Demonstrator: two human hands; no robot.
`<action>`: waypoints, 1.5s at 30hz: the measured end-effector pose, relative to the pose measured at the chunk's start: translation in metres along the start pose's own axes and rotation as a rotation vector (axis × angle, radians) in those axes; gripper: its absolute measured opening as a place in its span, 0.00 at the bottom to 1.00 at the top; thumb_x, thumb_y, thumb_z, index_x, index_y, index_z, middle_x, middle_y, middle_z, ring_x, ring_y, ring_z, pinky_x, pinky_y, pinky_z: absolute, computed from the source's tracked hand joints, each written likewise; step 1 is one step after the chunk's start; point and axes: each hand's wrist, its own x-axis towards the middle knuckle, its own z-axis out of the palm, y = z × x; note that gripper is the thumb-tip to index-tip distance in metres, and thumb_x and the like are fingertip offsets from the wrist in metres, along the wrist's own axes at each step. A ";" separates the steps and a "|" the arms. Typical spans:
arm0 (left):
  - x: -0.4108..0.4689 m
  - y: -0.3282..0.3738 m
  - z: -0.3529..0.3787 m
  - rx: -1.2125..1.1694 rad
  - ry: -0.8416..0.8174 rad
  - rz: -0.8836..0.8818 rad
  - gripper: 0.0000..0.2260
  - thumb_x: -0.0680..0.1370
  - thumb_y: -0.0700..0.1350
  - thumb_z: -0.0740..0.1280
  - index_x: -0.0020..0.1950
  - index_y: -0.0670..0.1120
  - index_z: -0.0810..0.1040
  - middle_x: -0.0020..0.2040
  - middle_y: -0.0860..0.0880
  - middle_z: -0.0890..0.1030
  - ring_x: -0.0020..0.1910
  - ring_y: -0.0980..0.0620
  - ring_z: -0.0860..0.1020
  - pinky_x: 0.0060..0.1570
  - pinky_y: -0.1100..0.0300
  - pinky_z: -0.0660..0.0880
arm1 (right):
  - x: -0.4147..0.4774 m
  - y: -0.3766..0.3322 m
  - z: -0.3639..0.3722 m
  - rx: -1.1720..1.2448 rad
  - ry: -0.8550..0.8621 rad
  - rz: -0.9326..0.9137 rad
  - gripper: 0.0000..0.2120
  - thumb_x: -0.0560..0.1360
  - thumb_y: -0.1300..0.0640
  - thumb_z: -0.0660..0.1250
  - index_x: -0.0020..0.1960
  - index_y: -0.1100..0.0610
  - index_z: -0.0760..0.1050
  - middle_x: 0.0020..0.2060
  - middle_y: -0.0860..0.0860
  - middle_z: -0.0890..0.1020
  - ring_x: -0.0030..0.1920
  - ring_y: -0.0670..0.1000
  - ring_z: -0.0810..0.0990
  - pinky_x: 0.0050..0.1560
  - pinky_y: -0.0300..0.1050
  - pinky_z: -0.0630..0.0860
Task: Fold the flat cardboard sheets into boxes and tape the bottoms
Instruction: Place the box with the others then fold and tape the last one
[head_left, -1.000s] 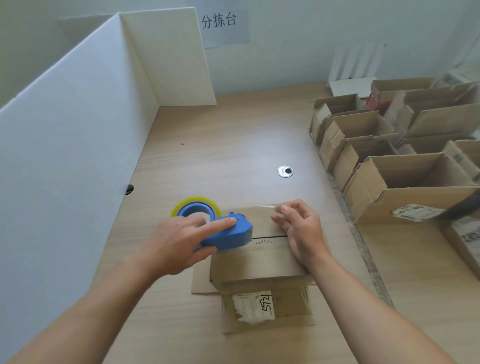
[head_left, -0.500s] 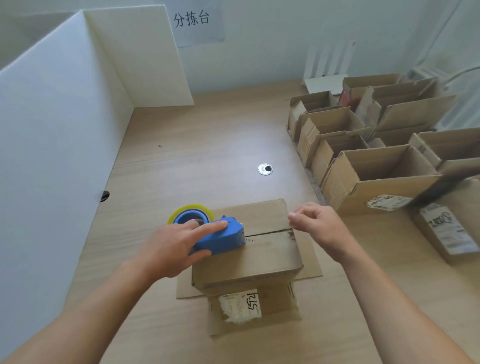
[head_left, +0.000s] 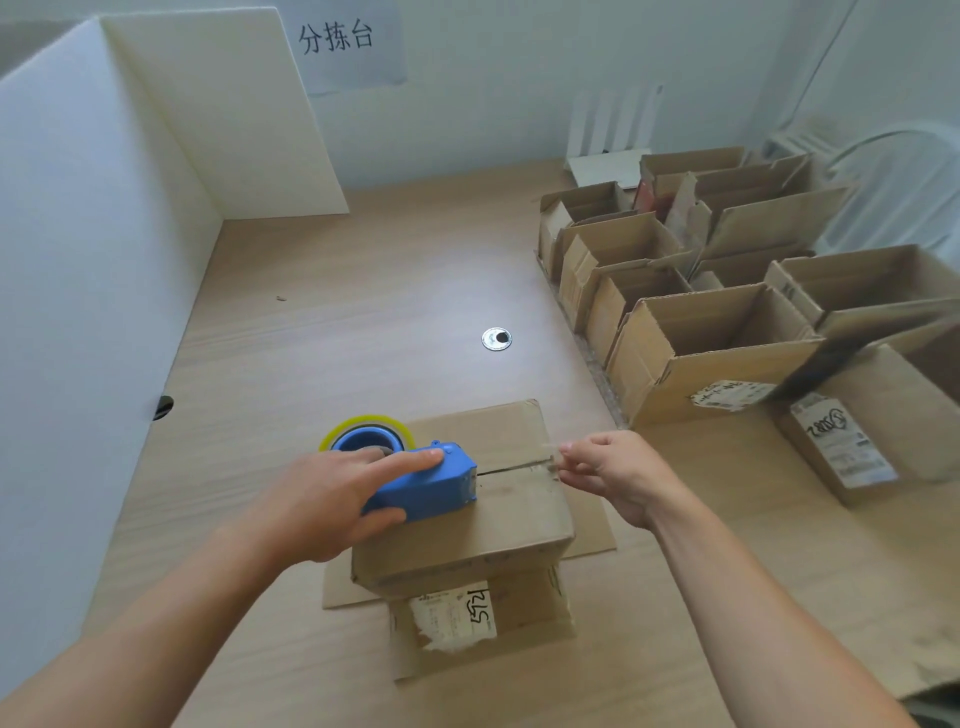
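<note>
A brown cardboard box (head_left: 498, 514) stands upside down on the wooden table, its closed bottom flaps facing up with a seam across the middle. My left hand (head_left: 332, 499) grips a blue tape dispenser (head_left: 426, 486) with a yellow-edged tape roll, which rests on the box's left part over the seam. My right hand (head_left: 605, 470) hovers at the box's right edge and pinches the clear tape end at the seam. Loose flaps spread out under the box, one with a torn white label.
Several open folded boxes (head_left: 717, 343) fill the right side of the table. A white partition (head_left: 78, 249) walls off the left and back left. A round metal grommet (head_left: 496, 339) sits in the table (head_left: 363, 322) beyond the box.
My right hand has lifted off the box top and shifted to its right edge, now pinching the tape end. The dispenser under my left hand stays at the left part of the seam.
</note>
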 end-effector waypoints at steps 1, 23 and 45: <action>0.002 0.002 -0.003 -0.016 -0.022 -0.015 0.34 0.79 0.61 0.63 0.63 0.84 0.37 0.61 0.62 0.74 0.55 0.53 0.77 0.46 0.59 0.74 | 0.001 0.002 0.000 0.030 0.006 0.018 0.04 0.76 0.67 0.69 0.44 0.68 0.75 0.38 0.60 0.78 0.38 0.51 0.80 0.40 0.39 0.82; 0.002 0.021 -0.021 -0.013 -0.112 -0.125 0.29 0.80 0.61 0.61 0.62 0.81 0.41 0.68 0.63 0.70 0.59 0.55 0.75 0.50 0.63 0.71 | -0.019 -0.016 -0.012 -0.243 0.072 -0.174 0.09 0.74 0.60 0.74 0.44 0.66 0.83 0.28 0.50 0.75 0.28 0.47 0.69 0.30 0.39 0.68; 0.005 0.025 -0.026 0.001 -0.138 -0.151 0.28 0.80 0.61 0.61 0.66 0.77 0.42 0.68 0.63 0.70 0.58 0.56 0.75 0.51 0.64 0.71 | 0.023 0.003 -0.019 -0.281 -0.087 0.125 0.09 0.76 0.59 0.72 0.39 0.60 0.78 0.28 0.50 0.72 0.28 0.47 0.64 0.30 0.39 0.60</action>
